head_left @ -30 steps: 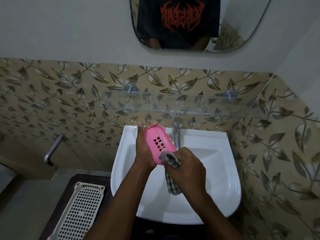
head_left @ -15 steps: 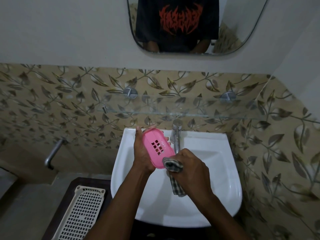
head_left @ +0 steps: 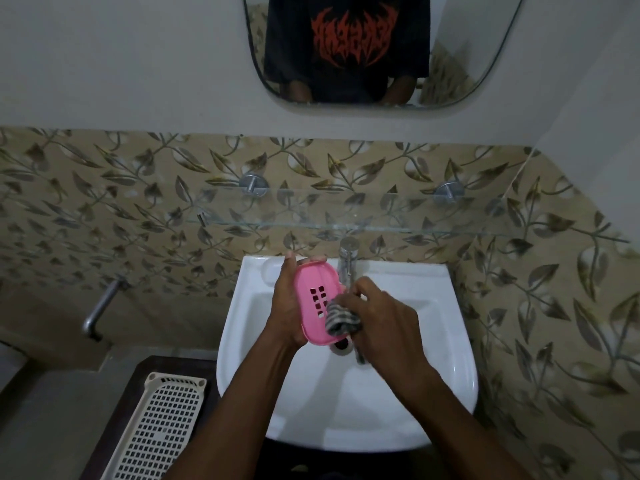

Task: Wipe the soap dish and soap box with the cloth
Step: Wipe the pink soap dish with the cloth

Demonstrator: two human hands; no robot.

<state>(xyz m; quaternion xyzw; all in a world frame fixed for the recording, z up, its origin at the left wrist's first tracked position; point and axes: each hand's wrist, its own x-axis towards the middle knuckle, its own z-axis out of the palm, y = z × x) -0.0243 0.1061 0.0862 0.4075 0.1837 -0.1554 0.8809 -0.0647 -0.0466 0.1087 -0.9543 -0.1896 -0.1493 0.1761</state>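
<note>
In the middle of the frame, above the white sink (head_left: pixel 446 341), the left hand (head_left: pixel 285 306) grasps the pink soap dish (head_left: pixel 313 303) from its left side, fingertips showing over the dish's upper edge. The dish is held clear of the basin and tilted, its slotted face turned toward the camera. The right hand (head_left: pixel 384 320) is clenched round a bunched checked cloth (head_left: pixel 341 318), which it presses against the lower right part of the dish, covering some of the slots. A strip of the cloth hangs below that hand, just beside the drain (head_left: pixel 341 347). The chrome tap (head_left: pixel 347 261) stands at the back of the sink, right behind the dish. Higher up, a glass shelf (head_left: pixel 346 216) crosses the leaf-patterned tiles, with a mirror (head_left: pixel 485 46) at the top. At lower left a cream perforated tray (head_left: pixel 156 431) lies on a dark tabletop (head_left: pixel 173 367)
</note>
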